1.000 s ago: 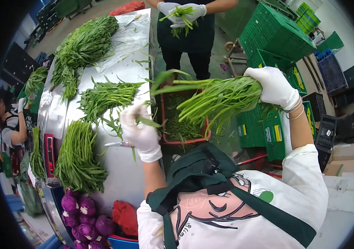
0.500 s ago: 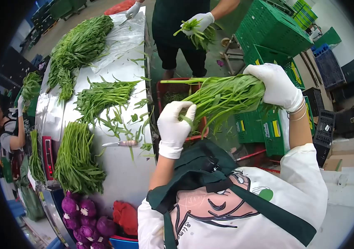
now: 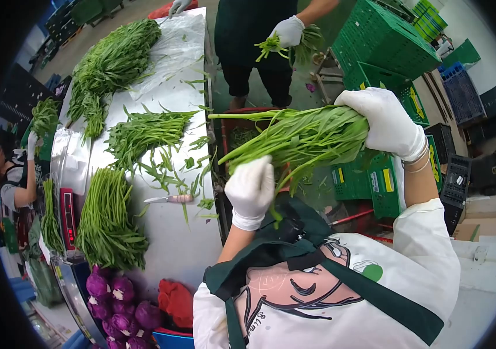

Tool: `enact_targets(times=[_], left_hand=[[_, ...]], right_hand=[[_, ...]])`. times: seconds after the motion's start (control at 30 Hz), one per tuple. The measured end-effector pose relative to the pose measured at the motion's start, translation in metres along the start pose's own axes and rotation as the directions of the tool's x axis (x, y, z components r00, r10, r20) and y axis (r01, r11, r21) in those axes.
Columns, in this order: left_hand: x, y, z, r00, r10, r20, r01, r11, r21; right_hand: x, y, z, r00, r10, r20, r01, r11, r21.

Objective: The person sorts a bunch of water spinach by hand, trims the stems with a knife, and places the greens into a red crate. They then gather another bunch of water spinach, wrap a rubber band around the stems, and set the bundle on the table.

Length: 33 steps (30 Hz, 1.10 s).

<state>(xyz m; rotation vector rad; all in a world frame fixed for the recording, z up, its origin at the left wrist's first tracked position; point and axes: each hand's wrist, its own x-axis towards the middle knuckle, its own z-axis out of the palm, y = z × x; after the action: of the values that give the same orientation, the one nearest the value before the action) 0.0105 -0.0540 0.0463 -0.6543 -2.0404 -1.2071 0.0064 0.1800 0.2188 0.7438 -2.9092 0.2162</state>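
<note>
The right hand (image 3: 388, 125), in a white glove, is clamped around the thick end of a bundle of leafy greens (image 3: 294, 136), held up in the air with the stems pointing out toward the table. The left hand (image 3: 251, 189), also gloved, is closed on the lower stems of that same bunch, pinching or pulling at a few leaves; a bit of green hangs just under it. So the bunch sits between both hands, over a red crate (image 3: 230, 136) with trimmings in it, right beside the edge of the steel table (image 3: 172, 232).

On the table there's a small knife (image 3: 168, 199) lying flat among loose leaves, a trimmed pile of greens (image 3: 107, 218) near the front and another pile (image 3: 146, 132) further along. A big heap (image 3: 114, 64) lies at the far end by a plastic sheet (image 3: 175, 49). Purple cabbages (image 3: 117, 305) sit below the near corner.

Across the way a co-worker's gloved hand (image 3: 288, 30) holds a small bunch, and stacked green crates (image 3: 384, 41) stand off to the right.
</note>
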Motion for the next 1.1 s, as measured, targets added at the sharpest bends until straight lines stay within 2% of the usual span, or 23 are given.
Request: enact_targets(times=[0.1,0.17,0.3,0.43,0.6,0.67,0.77,0.8,0.87,0.9,0.93,1.0,1.03,1.1], left_hand=[[0.008,-0.009,0.004,0.994,-0.102,-0.038,0.102,0.995,-0.019],[0.014,-0.01,0.005,0.987,-0.159,0.037,0.159,0.987,-0.011],[0.018,-0.002,0.0,0.968,-0.218,0.126,0.225,0.973,-0.045],[0.013,-0.002,-0.004,0.963,-0.249,0.102,0.261,0.956,-0.131],[0.008,0.005,0.003,0.888,-0.427,0.169,0.459,0.836,-0.3],[0.006,0.002,0.01,0.928,-0.34,0.153,0.372,0.869,-0.326],[0.006,-0.003,0.005,0.939,-0.319,0.13,0.333,0.936,-0.11],[0.002,-0.01,0.007,0.961,-0.266,0.078,0.26,0.963,0.078],[-0.02,-0.04,0.01,0.958,-0.226,0.176,0.176,0.949,0.262],[-0.036,-0.057,0.013,0.947,-0.249,0.204,0.179,0.934,0.309],[-0.058,-0.079,0.019,0.933,-0.26,0.249,0.171,0.929,0.329],[-0.087,-0.102,0.021,0.785,-0.463,0.411,0.35,0.88,0.322],[-0.092,-0.108,0.021,0.725,-0.532,0.438,0.411,0.844,0.345],[-0.092,-0.115,0.029,0.777,-0.519,0.357,0.485,0.854,0.186]], right_hand=[[0.003,-0.002,0.005,0.999,-0.019,0.026,0.02,1.0,-0.013],[0.006,-0.001,0.008,0.998,-0.049,0.028,0.049,0.999,-0.004],[0.011,-0.002,0.008,0.999,0.005,0.034,-0.004,0.999,-0.045],[0.012,0.001,0.009,1.0,0.006,0.013,-0.006,1.0,-0.016],[0.013,-0.002,0.012,1.0,-0.013,0.023,0.013,1.0,-0.023],[0.014,-0.004,0.013,1.0,-0.017,0.02,0.018,1.0,-0.024],[0.012,-0.003,0.006,1.0,-0.005,0.015,0.005,1.0,-0.026],[0.011,-0.002,0.001,1.0,0.003,-0.017,-0.003,1.0,-0.023],[0.008,-0.001,-0.011,0.997,0.018,-0.08,-0.02,1.0,-0.013],[0.006,0.001,-0.017,0.995,0.076,-0.066,-0.077,0.997,-0.021],[0.003,0.004,-0.018,0.992,0.084,-0.094,-0.084,0.996,0.008],[-0.002,0.01,-0.017,0.982,0.16,-0.1,-0.157,0.987,0.039],[-0.003,0.012,-0.016,0.981,0.163,-0.106,-0.156,0.985,0.069],[-0.007,0.012,-0.013,0.979,0.174,-0.102,-0.16,0.978,0.134]])
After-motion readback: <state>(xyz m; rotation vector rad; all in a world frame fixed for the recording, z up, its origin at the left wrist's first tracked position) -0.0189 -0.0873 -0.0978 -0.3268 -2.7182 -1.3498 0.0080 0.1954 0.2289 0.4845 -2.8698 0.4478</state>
